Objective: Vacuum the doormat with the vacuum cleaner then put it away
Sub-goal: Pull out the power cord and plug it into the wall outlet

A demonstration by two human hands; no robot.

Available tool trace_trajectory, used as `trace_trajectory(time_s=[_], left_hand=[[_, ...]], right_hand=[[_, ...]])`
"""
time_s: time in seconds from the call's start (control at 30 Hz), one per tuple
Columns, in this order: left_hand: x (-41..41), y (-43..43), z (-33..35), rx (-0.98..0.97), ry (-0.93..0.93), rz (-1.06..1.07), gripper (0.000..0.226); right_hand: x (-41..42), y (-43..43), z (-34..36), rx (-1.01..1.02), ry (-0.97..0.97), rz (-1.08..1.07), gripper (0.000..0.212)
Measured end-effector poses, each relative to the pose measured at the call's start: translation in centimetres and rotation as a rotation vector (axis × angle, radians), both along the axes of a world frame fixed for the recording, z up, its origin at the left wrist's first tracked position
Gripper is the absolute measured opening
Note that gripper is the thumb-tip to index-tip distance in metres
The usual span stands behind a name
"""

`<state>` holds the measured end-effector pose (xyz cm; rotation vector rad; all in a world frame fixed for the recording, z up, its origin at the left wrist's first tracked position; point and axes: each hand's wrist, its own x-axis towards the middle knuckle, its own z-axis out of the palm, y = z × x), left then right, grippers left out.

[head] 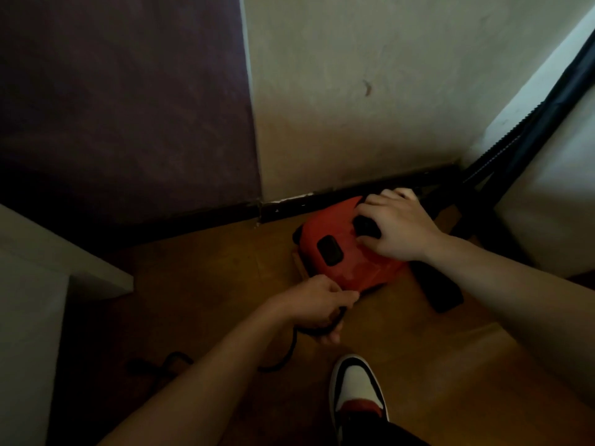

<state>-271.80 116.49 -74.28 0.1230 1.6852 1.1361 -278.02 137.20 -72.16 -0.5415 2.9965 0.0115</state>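
Observation:
A red vacuum cleaner (341, 252) with black buttons sits on the wooden floor in the corner, against the dark skirting. My right hand (397, 226) lies on its top with the fingers curled around the black handle. My left hand (317, 312) grips the black power cord (280, 360) just in front of the vacuum's near edge; the cord trails left across the floor. The black hose (528, 133) runs up along the right wall. A black floor nozzle (441, 292) lies right of the body. No doormat is in view.
A white wall (354, 107) and a dark purple panel (122, 101) close off the back. White furniture (29, 300) stands at the left, and a white panel (553, 201) at the right. My shoe (357, 391) rests on the floor below the vacuum.

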Motion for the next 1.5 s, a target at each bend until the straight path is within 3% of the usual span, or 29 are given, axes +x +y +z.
trace_trajectory(time_s=[0.1,0.2,0.3,0.4,0.57,0.87,1.03,1.17,1.37,1.5], left_hand=[[1.8,0.7,-2.5,0.104,-0.354,0.171,0.007],[2.9,0.5,-5.6,0.222,-0.552,0.41,0.026],[3.3,-0.3,-7.4,0.251,-0.608,0.546,0.013],[3.2,-1.2,-9.1,0.264,-0.453,0.61,0.026],[3.7,-1.3,-11.0,0.24,-0.157,0.594,0.026],[3.7,-2.4,-13.7,-0.039,0.052,0.416,0.027],[1.8,-5.5,-15.7,-0.211,0.053,0.706,0.027],[-0.9,-7.9,-13.1,-0.147,0.26,0.85,0.02],[-1.7,-9.3,-5.0,0.094,0.535,0.563,0.02],[-0.3,-10.5,-1.0,0.208,0.581,0.072,0.02]], right_hand=[[0.0,0.0,-0.1,0.0,0.007,0.0,0.051],[0.0,0.2,-0.2,-0.002,0.004,0.007,0.051],[0.0,0.2,-0.3,-0.011,0.011,0.012,0.05],[-0.1,0.3,-0.5,-0.01,0.016,0.011,0.05],[0.0,0.3,-0.6,-0.015,0.03,0.006,0.048],[-0.1,0.2,-0.8,-0.005,0.04,0.003,0.044],[-0.1,0.4,-1.2,-0.015,0.063,0.014,0.042],[-0.2,0.5,-1.4,-0.017,0.078,0.017,0.041],[-0.1,0.4,-1.3,-0.012,0.083,0.014,0.041],[-0.2,0.2,-1.0,0.007,0.058,0.004,0.045]])
